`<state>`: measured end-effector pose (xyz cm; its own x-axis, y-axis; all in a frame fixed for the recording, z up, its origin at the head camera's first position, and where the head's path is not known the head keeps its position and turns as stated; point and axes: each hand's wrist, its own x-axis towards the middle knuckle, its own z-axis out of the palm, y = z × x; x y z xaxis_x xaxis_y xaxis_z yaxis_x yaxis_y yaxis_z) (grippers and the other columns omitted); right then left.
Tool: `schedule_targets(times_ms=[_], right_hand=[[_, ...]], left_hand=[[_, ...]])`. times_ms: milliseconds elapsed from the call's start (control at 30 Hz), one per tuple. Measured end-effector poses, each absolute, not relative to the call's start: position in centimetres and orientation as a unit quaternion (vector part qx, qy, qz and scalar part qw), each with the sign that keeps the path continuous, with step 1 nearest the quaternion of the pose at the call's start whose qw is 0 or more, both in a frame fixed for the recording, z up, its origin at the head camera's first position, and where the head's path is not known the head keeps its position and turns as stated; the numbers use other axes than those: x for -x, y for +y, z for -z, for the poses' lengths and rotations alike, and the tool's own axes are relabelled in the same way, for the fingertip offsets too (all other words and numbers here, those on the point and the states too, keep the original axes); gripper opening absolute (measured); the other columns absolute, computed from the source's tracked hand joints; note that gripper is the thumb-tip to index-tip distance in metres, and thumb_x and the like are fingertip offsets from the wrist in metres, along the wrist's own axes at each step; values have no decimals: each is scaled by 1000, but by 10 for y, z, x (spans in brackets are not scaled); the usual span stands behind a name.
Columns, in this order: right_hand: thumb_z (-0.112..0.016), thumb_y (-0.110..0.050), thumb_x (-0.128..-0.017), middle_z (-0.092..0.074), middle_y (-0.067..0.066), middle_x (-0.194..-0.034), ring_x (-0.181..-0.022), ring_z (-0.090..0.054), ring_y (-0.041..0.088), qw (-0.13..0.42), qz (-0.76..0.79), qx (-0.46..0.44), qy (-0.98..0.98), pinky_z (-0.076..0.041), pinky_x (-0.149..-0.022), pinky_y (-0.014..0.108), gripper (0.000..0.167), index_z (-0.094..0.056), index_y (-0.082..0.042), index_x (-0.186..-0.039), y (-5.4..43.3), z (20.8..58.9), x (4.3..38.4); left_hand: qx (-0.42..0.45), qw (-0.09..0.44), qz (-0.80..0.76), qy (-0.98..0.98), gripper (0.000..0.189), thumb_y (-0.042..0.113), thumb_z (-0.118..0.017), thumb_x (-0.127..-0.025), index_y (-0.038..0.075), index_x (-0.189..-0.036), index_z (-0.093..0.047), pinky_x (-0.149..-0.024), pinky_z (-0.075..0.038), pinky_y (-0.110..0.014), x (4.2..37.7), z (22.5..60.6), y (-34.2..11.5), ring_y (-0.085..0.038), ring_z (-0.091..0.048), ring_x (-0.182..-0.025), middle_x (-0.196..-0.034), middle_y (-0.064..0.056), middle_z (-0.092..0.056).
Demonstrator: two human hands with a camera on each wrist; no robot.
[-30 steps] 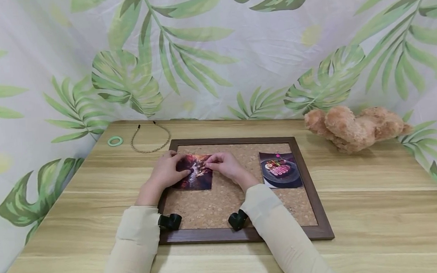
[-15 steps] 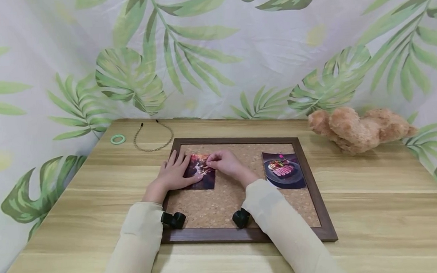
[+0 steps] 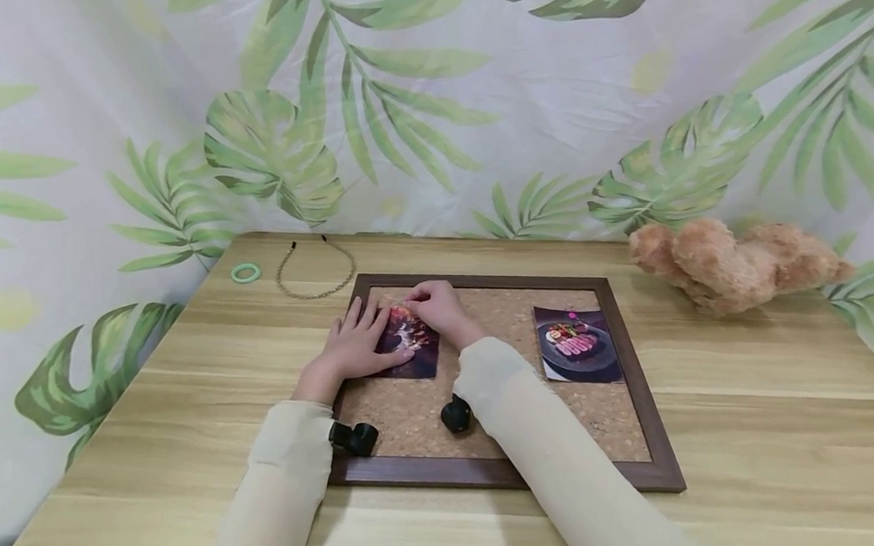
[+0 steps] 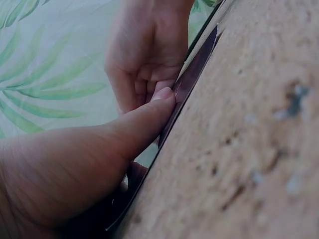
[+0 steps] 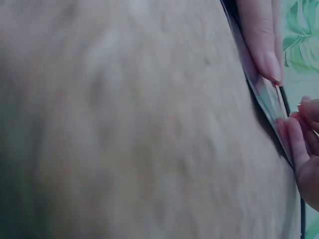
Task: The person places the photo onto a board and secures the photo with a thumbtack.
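A framed cork board [image 3: 416, 416] lies on the table. Near its upper left, a dark photo with orange and white tones [image 3: 423, 359] lies flat on the cork. My left hand [image 3: 355, 349] rests on the photo's left part with fingers spread and the thumb across its lower middle. At the photo's top edge, my right hand [image 3: 443, 310] pinches a small push pin [image 5: 299, 105], mostly hidden by the fingertips. Whether its point touches the photo I cannot tell. Towards the board's right side, a steak photo [image 3: 580, 349] carries a pink push pin [image 3: 571, 316] at its top.
Behind the board to the left lie a green ring [image 3: 245, 273] and a chain necklace [image 3: 318, 294]. A brown plush toy [image 3: 737, 263] lies at the back right. A leaf-print cloth [image 3: 411, 99] hangs behind the table [image 3: 777, 427].
My right hand has moved up from the photo's right side to its top edge. The left hand's fingers have spread out over the photo. The head view has shifted slightly.
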<state>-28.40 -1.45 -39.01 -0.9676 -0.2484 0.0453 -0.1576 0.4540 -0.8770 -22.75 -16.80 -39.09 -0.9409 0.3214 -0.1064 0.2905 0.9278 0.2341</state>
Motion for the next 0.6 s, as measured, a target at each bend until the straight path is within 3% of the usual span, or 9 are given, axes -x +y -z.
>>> schedule_targets(times_ms=[600], right_hand=[[-63,-21,-79,-62,-2,-88,-84,-53,13,29,420,125,899,-40,-73,27,11,-70,-14,-86,-22,397,285]], left_hand=[[-152,70,-123,978,88,59,-47,-77,6,-139,-12,-93,-4,-57,227,391,-169,-34,7,-126,-142,-17,-2]])
